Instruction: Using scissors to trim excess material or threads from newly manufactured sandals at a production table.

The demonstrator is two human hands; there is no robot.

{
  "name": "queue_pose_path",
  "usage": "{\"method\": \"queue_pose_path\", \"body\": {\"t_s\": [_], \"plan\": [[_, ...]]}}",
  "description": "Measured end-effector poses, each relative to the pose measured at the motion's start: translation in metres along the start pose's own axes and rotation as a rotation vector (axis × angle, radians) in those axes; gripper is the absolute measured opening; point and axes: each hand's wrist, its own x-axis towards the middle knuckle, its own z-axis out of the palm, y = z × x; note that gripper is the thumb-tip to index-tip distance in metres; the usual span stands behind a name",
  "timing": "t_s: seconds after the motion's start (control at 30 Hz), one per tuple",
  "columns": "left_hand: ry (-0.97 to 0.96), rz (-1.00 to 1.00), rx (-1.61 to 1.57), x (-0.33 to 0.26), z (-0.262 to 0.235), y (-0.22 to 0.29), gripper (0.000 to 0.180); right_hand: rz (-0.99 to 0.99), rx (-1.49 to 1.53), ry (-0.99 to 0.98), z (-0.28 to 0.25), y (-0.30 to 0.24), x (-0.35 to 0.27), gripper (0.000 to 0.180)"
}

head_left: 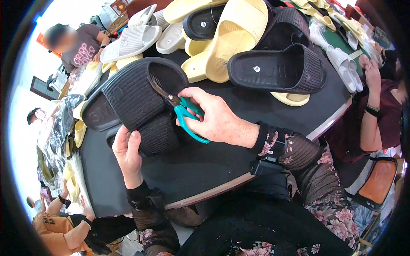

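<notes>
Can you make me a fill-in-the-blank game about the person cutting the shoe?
1. The right hand holds scissors with ______ handles.
2. The left hand grips a ______ slide sandal by its lower end.
3. The scissor blades point into the sandal's ______ strap.
4. Behind it on the dark table lies a pile of black, white and pale ______ sandals.

Missing words: teal; black; ribbed; yellow
</notes>
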Motion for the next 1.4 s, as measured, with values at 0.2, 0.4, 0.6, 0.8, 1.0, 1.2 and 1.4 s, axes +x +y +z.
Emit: {"method": "queue_pose_path", "body": {"t_s": [0.2,0.4,0.6,0.8,1.0,1.2,1.4], "plan": [[-0.028,0.013,0.003,0.0,0.002,0.0,0.035,-0.047,0.015,0.046,0.002,0.007,0.001,0.043],[-0.043,0.017,0.025,-0.001,0.001,0.002,0.035,-0.059,0.136,0.057,0.008,0.011,0.001,0.041],[-0.044,0.025,0.017,0.0,0.001,0.0,0.034,-0.024,0.126,0.049,0.007,0.011,0.0,0.042],[-0.065,0.025,0.007,-0.001,0.0,0.002,0.034,0.024,0.037,0.008,0.003,0.001,0.0,0.039],[-0.072,0.014,-0.006,-0.001,0.001,0.001,0.033,0.033,0.099,-0.014,0.001,0.004,0.0,0.038],[-0.073,0.024,0.009,0.0,-0.002,0.0,0.033,-0.028,0.046,-0.003,0.002,0.007,0.001,0.037],[-0.066,0.012,0.02,0.0,0.002,0.002,0.034,-0.048,0.111,0.059,0.007,0.012,0.001,0.046]]}}
